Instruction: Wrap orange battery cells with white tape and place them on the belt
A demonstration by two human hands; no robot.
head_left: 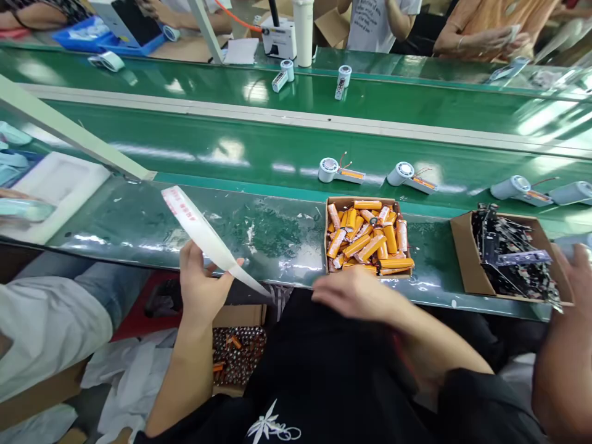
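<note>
My left hand [203, 283] grips a long white strip [203, 231] with faint red print at its upper end, above the front edge of the green bench [277, 234]. The strip slants down to the right, its lower end near my lap. My right hand [349, 293] is at the bench edge, blurred, just in front of a cardboard box [327, 237] of orange battery cells [365, 237]. Its fingers are bent together and point left; what they hold, if anything, is hidden.
An open box [466, 259] of black parts sits on the right, a co-worker's hand [578, 271] beside it. Pale blue fan units [328, 169] lie on the green conveyor [259, 148]. White foam [69, 185] is at left, and a box of cells [238, 357] stands below the bench.
</note>
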